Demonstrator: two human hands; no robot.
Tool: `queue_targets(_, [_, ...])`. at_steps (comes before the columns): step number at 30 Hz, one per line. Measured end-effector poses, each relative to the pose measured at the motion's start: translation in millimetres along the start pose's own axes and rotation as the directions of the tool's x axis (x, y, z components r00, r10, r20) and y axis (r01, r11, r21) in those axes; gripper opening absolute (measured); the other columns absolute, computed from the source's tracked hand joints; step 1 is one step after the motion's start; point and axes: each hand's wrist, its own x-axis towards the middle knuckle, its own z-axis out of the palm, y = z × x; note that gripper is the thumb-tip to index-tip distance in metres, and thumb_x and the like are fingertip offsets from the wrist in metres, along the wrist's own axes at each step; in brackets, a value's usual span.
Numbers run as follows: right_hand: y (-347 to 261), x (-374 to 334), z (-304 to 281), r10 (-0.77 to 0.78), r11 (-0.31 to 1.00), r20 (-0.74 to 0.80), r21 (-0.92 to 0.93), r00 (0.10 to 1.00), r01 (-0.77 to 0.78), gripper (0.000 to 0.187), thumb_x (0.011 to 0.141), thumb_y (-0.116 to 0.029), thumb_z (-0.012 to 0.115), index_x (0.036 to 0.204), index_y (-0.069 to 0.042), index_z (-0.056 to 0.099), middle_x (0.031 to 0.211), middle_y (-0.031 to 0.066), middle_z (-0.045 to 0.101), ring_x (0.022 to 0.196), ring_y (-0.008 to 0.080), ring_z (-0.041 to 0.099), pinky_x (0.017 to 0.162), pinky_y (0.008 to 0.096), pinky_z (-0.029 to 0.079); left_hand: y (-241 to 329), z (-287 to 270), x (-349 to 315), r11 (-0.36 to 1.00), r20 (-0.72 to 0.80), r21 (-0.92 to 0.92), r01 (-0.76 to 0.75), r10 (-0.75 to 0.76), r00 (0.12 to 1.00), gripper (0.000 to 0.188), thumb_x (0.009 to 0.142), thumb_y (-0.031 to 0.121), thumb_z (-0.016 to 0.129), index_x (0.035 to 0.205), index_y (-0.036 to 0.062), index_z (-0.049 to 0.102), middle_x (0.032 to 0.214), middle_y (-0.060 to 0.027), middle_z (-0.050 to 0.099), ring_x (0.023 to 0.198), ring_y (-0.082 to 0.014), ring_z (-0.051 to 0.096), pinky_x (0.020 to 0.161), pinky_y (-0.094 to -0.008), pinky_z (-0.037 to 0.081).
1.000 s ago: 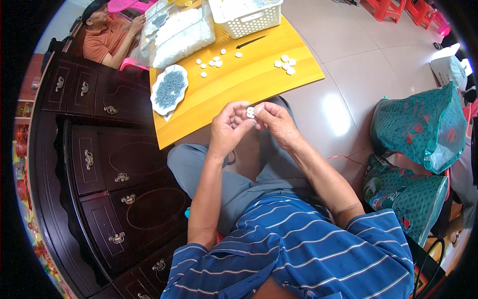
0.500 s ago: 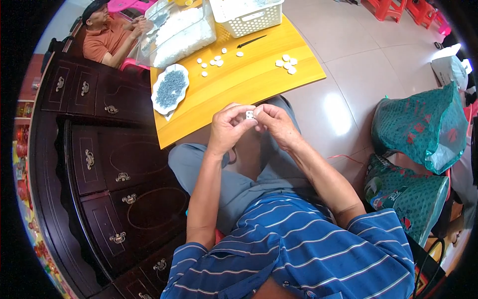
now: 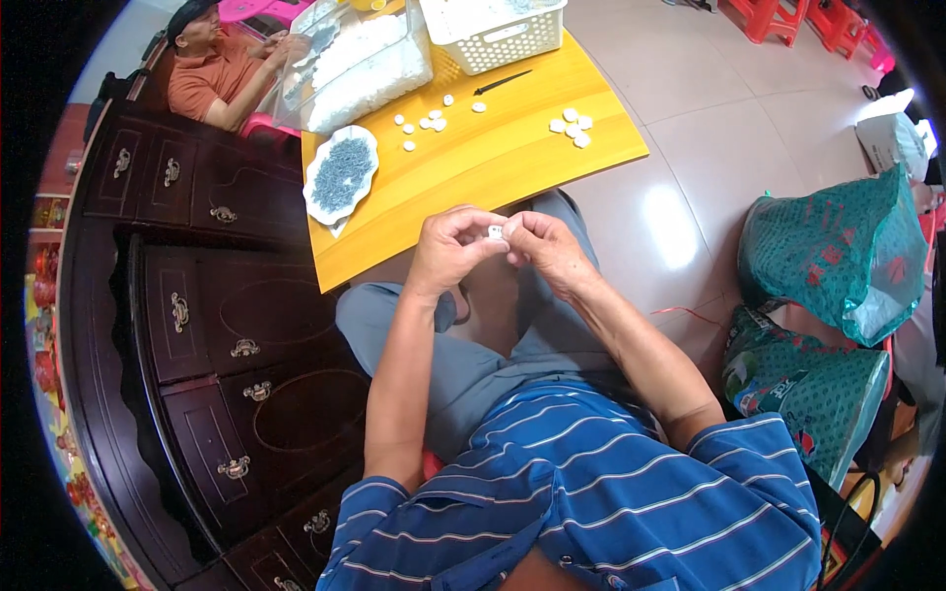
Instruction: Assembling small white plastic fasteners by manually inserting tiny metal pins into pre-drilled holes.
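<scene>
Over on the left, the wavy white dish [image 3: 329, 214] of small dark pieces [image 3: 343, 169] sits by the table's [image 3: 473, 177] edge, probably for easy reach. Here's the left hand [image 3: 445, 251], thumb and fingers pinching a small white piece [image 3: 495, 232]; the right hand [image 3: 552, 254] pinches its other side, seemingly steadying it. Both hover just off the table's near edge, with elbow room rightward above the floor [image 3: 645, 212].
</scene>
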Motion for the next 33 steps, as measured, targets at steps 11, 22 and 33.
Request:
queue_targets(11, [0.2, 0.0, 1.7, -0.015, 1.0, -0.016, -0.013, 1.0, 0.015, 0.014, 0.1, -0.022, 0.068, 0.095, -0.009, 0.067, 0.085, -0.0038, 0.063, 0.073, 0.0046, 0.055, 0.068, 0.0199, 0.045, -5.9, 3.9, -2.0, 0.991, -0.021, -0.133, -0.011, 0.009, 1.0, 0.021, 0.083, -0.001, 0.08, 0.104, -0.0006, 0.076, 0.089, -0.0017, 0.069, 0.081, -0.0089, 0.064, 0.072, -0.0228, 0.052])
queue_targets(22, [4.6, 6.5, -7.9, -0.074, 0.996, -0.033, -0.047, 0.997, 0.073, 0.017, 0.102, -0.021, 0.065, 0.097, -0.006, 0.067, 0.084, -0.0023, 0.063, 0.072, 0.0056, 0.053, 0.066, 0.0213, 0.044, -2.1, 7.0, 0.7, 0.995, -0.018, -0.091, -0.045, 0.044, 0.999, 0.022, 0.087, -0.003, 0.074, 0.109, -0.0006, 0.074, 0.097, -0.0036, 0.07, 0.088, -0.0104, 0.065, 0.077, -0.0232, 0.053])
queue_targets(33, [-3.3, 7.5, -8.3, -0.112, 0.99, -0.096, -0.095, 0.989, 0.103, 0.016, 0.102, -0.022, 0.065, 0.098, -0.007, 0.068, 0.087, -0.0017, 0.067, 0.073, 0.0051, 0.056, 0.066, 0.0213, 0.045, -10.4, 13.1, 3.0, 0.994, -0.101, -0.077, -0.083, 0.075, 0.992, 0.018, 0.089, -0.001, 0.073, 0.107, -0.0001, 0.075, 0.098, -0.0024, 0.071, 0.083, -0.0075, 0.064, 0.076, -0.0223, 0.052])
